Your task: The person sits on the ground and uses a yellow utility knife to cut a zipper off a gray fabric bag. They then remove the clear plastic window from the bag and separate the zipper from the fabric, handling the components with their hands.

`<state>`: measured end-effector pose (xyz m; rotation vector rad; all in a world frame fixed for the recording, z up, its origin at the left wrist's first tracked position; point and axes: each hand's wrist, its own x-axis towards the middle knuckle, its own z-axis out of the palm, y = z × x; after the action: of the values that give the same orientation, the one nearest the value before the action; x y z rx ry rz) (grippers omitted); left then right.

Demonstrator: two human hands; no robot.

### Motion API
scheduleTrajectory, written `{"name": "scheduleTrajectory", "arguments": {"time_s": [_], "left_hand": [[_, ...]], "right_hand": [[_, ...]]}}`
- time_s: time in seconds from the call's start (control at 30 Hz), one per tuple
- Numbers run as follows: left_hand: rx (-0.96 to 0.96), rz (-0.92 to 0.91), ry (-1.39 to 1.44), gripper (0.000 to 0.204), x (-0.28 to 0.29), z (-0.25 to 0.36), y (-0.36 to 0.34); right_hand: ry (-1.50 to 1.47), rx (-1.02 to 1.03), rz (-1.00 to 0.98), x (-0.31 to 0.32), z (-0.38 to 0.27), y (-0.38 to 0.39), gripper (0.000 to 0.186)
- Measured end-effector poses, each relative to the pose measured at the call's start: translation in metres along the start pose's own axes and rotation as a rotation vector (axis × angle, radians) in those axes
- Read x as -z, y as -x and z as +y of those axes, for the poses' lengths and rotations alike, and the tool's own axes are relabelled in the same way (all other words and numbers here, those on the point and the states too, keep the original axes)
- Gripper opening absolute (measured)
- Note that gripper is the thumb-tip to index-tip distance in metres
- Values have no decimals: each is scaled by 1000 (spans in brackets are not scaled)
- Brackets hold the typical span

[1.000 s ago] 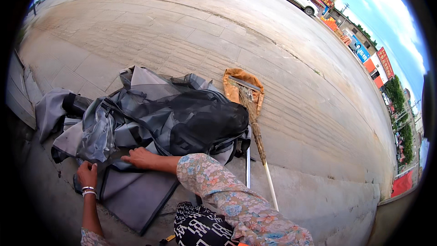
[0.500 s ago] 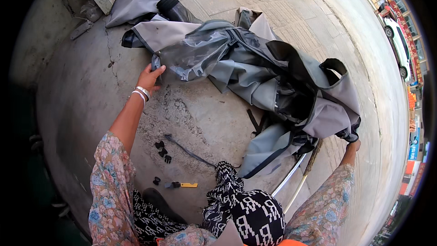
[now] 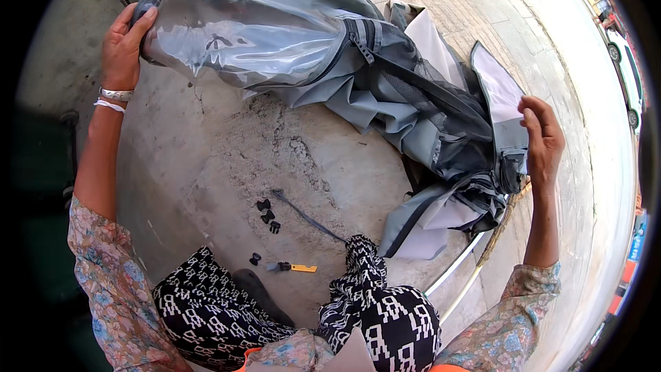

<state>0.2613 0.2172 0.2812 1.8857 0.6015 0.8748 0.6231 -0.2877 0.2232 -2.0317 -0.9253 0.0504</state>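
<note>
A large grey fabric cover (image 3: 379, 120) with a clear plastic window, black zips and mesh lies spread and crumpled across the ground before me. At the far left, my left hand (image 3: 122, 52) is closed around the dark-edged end of the clear window (image 3: 241, 31), stretching it up off the ground. My right hand (image 3: 544, 141), on the right, has its fingers curled at the edge of a raised pale flap (image 3: 494, 83) of the same cover. Its fingertips partly hide the grip. Beneath that flap the fabric is bunched in dark folds.
Near my knees lie a yellow-handled utility knife (image 3: 301, 268), several small black plastic buckles (image 3: 266, 215) and a grey strap (image 3: 310, 217). Metal poles (image 3: 451, 266) lie beside my right knee. A white car (image 3: 625, 72) is parked at the far right.
My left hand has lifted the window end up and to the left, pulling it flatter. My right hand has moved up, and the flap beside it now stands raised.
</note>
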Motion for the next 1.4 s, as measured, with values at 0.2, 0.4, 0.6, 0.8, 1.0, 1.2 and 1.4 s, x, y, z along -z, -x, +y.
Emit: {"name": "scheduleTrajectory", "arguments": {"time_s": [0.2, 0.4, 0.6, 0.8, 1.0, 1.2, 1.4], "left_hand": [[-30, 9, 92, 25, -6, 90, 27], [12, -430, 414, 28, -34, 173, -16], [90, -574, 149, 45, -100, 130, -68], [47, -140, -403, 71, -158, -35, 28], [-42, 72, -479, 51, -195, -124, 41], [-104, -378, -342, 31, -108, -36, 18], [285, -498, -457, 30, 14, 6, 11]], "right_hand": [[-299, 409, -669, -228, -108, 19, 101], [-467, 446, -202, -274, -182, -27, 73], [-1132, -113, -40, -242, -156, -117, 32], [-1182, -355, 295, -180, -71, -127, 25], [-1186, -301, 120, -180, -126, -64, 26], [-1028, -496, 204, -158, -71, -109, 21], [-986, -735, -389, -258, -87, -109, 15]]}}
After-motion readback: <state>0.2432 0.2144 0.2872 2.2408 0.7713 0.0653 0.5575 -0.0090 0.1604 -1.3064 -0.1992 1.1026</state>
